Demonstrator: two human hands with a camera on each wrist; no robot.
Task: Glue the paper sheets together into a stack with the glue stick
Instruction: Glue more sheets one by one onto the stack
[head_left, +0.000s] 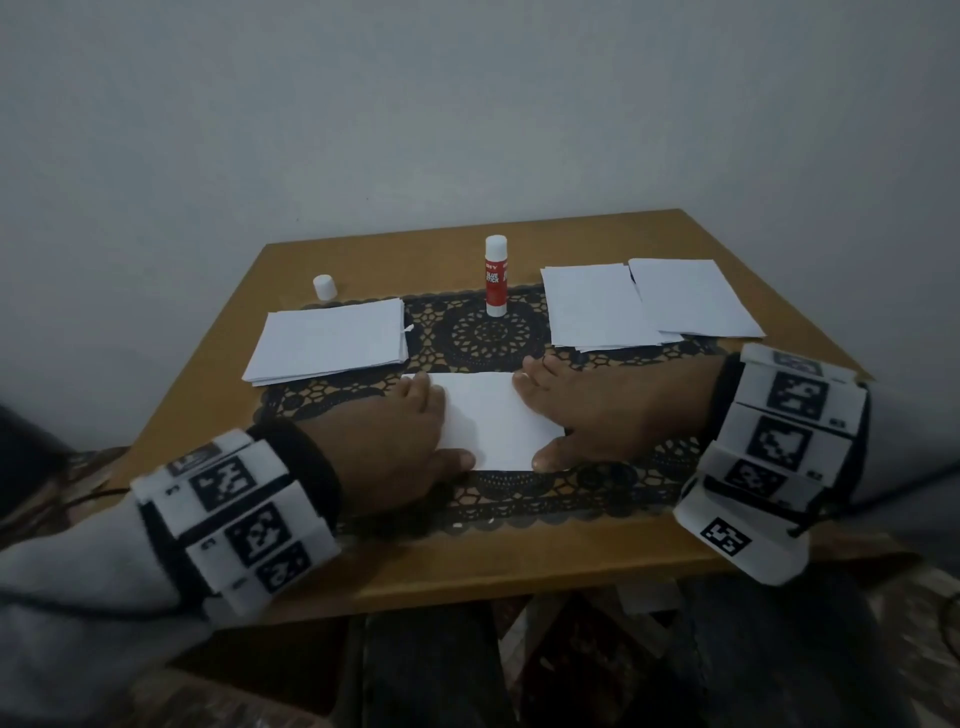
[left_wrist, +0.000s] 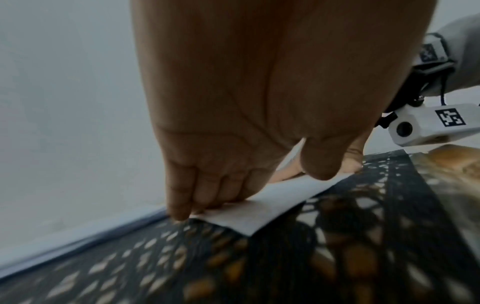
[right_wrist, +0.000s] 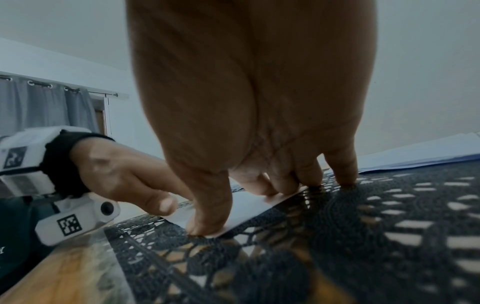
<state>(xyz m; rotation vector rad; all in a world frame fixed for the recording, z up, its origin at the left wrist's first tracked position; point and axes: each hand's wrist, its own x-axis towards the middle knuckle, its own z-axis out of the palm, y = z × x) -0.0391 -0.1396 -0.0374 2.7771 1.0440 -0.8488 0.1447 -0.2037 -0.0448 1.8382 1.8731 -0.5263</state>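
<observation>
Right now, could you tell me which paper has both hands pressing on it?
The single sheet nearest the person, between the left hand and right hand.

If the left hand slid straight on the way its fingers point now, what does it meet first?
The left hand presses flat on the sheet, fingers aimed away from the person and slightly right. After the bare lace mat, the upright glue stick looks first in line, though depth is uncertain and it might pass beside it.
</observation>
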